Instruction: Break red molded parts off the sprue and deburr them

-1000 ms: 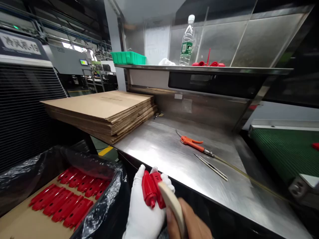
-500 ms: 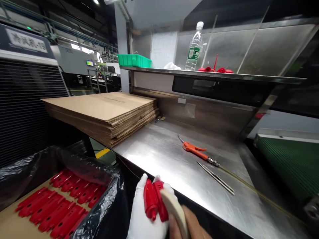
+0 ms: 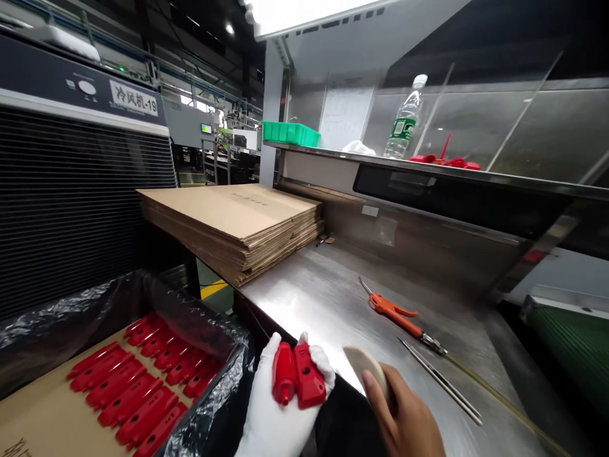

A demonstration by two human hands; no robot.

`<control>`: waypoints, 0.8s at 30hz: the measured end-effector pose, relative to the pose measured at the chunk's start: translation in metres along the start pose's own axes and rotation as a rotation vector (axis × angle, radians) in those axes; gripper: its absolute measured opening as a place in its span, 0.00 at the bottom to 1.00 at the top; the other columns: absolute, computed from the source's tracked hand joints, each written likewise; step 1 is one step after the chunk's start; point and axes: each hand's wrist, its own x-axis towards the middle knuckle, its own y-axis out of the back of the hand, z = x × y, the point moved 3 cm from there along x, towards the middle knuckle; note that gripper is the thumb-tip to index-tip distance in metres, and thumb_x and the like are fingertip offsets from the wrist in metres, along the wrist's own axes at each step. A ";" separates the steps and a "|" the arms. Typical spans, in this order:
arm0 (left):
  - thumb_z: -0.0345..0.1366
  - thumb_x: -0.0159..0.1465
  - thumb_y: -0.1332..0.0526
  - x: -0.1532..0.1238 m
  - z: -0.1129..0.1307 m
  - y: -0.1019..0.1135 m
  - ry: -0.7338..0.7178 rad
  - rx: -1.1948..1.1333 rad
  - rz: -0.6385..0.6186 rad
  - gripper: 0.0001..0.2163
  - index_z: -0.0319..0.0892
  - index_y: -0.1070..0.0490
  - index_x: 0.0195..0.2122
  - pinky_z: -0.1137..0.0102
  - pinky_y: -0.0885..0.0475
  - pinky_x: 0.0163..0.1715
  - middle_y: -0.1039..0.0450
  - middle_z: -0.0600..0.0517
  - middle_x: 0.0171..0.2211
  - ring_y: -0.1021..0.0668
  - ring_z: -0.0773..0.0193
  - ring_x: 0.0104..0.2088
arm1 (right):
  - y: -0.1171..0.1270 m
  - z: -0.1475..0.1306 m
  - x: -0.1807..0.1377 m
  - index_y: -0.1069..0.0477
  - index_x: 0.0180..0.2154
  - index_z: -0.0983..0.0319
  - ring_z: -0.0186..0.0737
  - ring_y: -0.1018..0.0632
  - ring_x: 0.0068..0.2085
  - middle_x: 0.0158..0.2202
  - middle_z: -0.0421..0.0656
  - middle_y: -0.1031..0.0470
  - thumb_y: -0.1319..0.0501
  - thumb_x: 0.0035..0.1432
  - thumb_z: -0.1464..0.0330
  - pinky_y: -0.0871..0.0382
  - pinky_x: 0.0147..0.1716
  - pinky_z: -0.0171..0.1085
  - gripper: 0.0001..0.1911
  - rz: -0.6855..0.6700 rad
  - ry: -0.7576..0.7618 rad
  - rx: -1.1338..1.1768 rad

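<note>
My left hand (image 3: 266, 409), in a white glove, cups two glossy red plastic parts side by side, fingers curled around them. One is a rounded part (image 3: 284, 374) with a small nub at its near end; the other is a flatter part (image 3: 310, 381) with holes in it. Just to the right, my bare right hand (image 3: 412, 409) grips a beige, curved, flat-sided piece (image 3: 362, 363) between thumb and fingers. This piece is apart from the red parts. Down on the left, rows of similar red parts (image 3: 126, 390) lie on cardboard inside a box lined with black plastic (image 3: 223, 352).
A stack of flat cardboard (image 3: 238, 209) covers the left of the metal table (image 3: 314, 285). An orange air blow gun (image 3: 392, 314) with hose and metal tweezers (image 3: 442, 381) lie at right. The shelf holds a green tray (image 3: 290, 134), a bottle (image 3: 404, 127) and red pieces (image 3: 447, 161).
My right hand has drawn the beige piece away to the right from the red parts. Both red parts stay in my left hand. The camera view has turned left and up.
</note>
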 end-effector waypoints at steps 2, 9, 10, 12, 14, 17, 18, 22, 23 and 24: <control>0.37 0.62 0.35 -0.003 0.003 -0.001 -0.022 0.029 0.020 0.23 0.34 0.34 0.56 0.61 0.23 0.35 0.33 0.46 0.39 0.27 0.57 0.39 | -0.002 0.015 0.042 0.35 0.57 0.56 0.41 0.20 0.38 0.42 0.44 0.23 0.54 0.71 0.51 0.26 0.37 0.35 0.24 -0.093 0.031 -0.107; 0.40 0.61 0.34 -0.014 0.012 -0.006 -0.050 0.025 0.073 0.27 0.35 0.38 0.59 0.48 0.24 0.44 0.32 0.40 0.48 0.27 0.44 0.49 | 0.022 0.087 0.162 0.38 0.61 0.60 0.59 0.37 0.62 0.63 0.51 0.40 0.33 0.58 0.68 0.41 0.59 0.59 0.31 -0.155 -0.126 -0.471; 0.40 0.62 0.35 -0.015 0.012 -0.006 -0.063 0.030 0.084 0.27 0.35 0.38 0.59 0.46 0.25 0.45 0.32 0.39 0.49 0.27 0.43 0.50 | 0.022 0.095 0.171 0.35 0.58 0.61 0.55 0.33 0.59 0.60 0.49 0.35 0.33 0.59 0.66 0.38 0.57 0.58 0.26 -0.201 -0.144 -0.492; 0.39 0.64 0.37 -0.017 0.014 -0.006 -0.107 0.063 0.113 0.21 0.39 0.36 0.56 0.45 0.25 0.44 0.34 0.41 0.50 0.29 0.42 0.53 | 0.022 0.102 0.184 0.30 0.51 0.62 0.50 0.28 0.53 0.52 0.46 0.29 0.34 0.62 0.63 0.33 0.54 0.55 0.17 -0.255 -0.140 -0.522; 0.36 0.64 0.38 -0.018 0.018 -0.005 -0.155 0.094 0.135 0.16 0.42 0.35 0.53 0.45 0.25 0.43 0.35 0.43 0.50 0.30 0.43 0.54 | 0.027 0.100 0.190 0.28 0.46 0.63 0.49 0.27 0.52 0.49 0.45 0.27 0.36 0.63 0.64 0.35 0.55 0.56 0.12 -0.239 -0.080 -0.540; 0.34 0.61 0.34 -0.018 0.028 -0.004 -0.211 0.064 0.132 0.19 0.41 0.36 0.52 0.50 0.24 0.42 0.36 0.44 0.51 0.31 0.46 0.52 | 0.040 0.086 0.175 0.28 0.45 0.64 0.46 0.29 0.53 0.48 0.47 0.27 0.44 0.63 0.76 0.38 0.56 0.48 0.11 -0.190 0.085 -0.495; 0.33 0.60 0.32 -0.017 0.032 -0.003 -0.218 0.044 0.119 0.21 0.41 0.36 0.52 0.52 0.23 0.41 0.35 0.44 0.51 0.31 0.47 0.52 | 0.044 0.082 0.163 0.29 0.48 0.63 0.44 0.28 0.52 0.49 0.47 0.27 0.48 0.61 0.80 0.38 0.54 0.44 0.17 -0.193 0.141 -0.463; 0.32 0.61 0.36 -0.004 0.043 0.002 -0.241 0.026 0.072 0.14 0.42 0.34 0.48 0.53 0.23 0.41 0.33 0.44 0.51 0.30 0.50 0.49 | 0.052 0.069 0.073 0.29 0.49 0.52 0.44 0.23 0.41 0.45 0.45 0.24 0.46 0.60 0.70 0.32 0.37 0.36 0.17 -0.269 0.345 -0.225; 0.32 0.62 0.37 -0.001 0.045 0.003 -0.265 0.039 0.073 0.12 0.42 0.34 0.46 0.53 0.23 0.39 0.33 0.44 0.50 0.30 0.51 0.48 | 0.054 0.063 0.046 0.28 0.45 0.51 0.44 0.22 0.35 0.39 0.43 0.22 0.42 0.57 0.67 0.33 0.31 0.35 0.13 -0.287 0.388 -0.151; 0.32 0.62 0.38 0.003 0.046 0.005 -0.285 0.048 0.092 0.10 0.42 0.34 0.44 0.53 0.23 0.38 0.33 0.45 0.48 0.30 0.52 0.46 | 0.056 0.054 0.021 0.28 0.41 0.51 0.42 0.23 0.30 0.33 0.39 0.22 0.39 0.54 0.66 0.34 0.28 0.35 0.11 -0.270 0.425 -0.103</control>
